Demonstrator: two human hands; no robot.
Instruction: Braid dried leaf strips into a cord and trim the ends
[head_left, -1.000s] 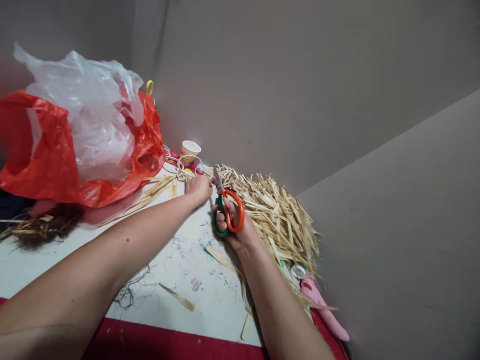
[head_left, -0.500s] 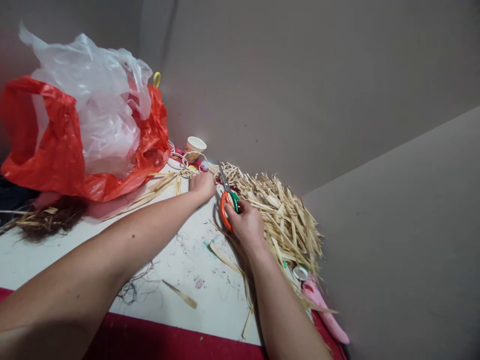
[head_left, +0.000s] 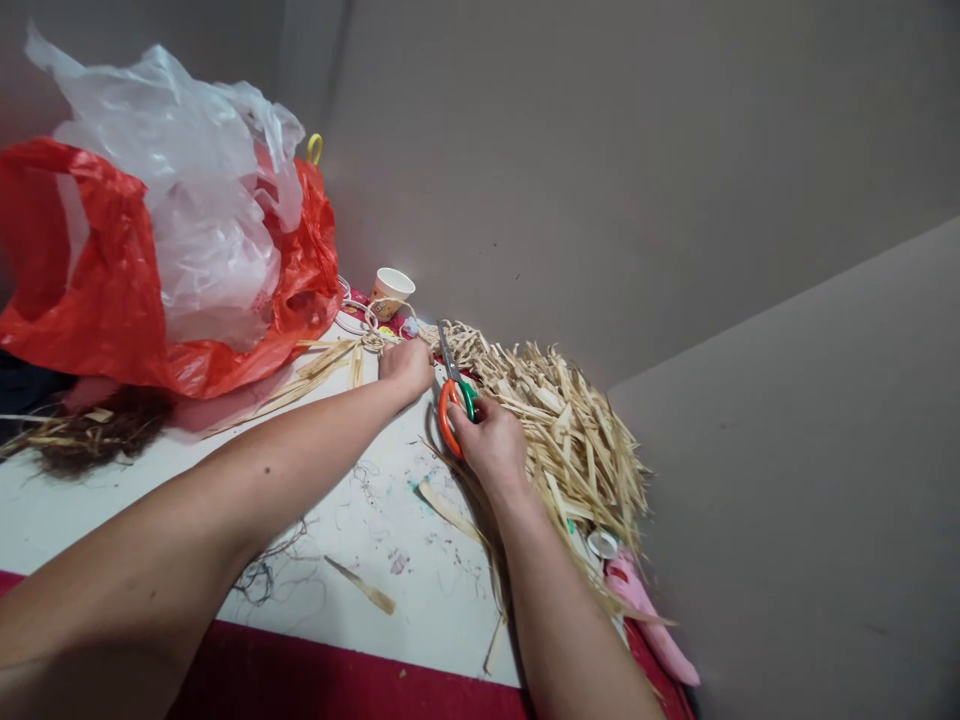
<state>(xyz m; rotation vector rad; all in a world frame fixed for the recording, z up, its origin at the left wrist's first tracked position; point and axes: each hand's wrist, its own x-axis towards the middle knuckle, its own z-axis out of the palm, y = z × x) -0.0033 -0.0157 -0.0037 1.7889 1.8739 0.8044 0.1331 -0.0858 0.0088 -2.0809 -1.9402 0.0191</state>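
Plain grey wall [head_left: 570,180] meeting a paler panel [head_left: 810,480] at right, white tabletop [head_left: 360,530], deep red edging [head_left: 300,670], dim light

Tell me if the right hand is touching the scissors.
Touching. The head view shows the right hand gripping the scissors by their orange and green handles.

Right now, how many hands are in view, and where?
2: the left hand, a fist in front of the paper cup, and the right hand, holding scissors beside the dried strips.
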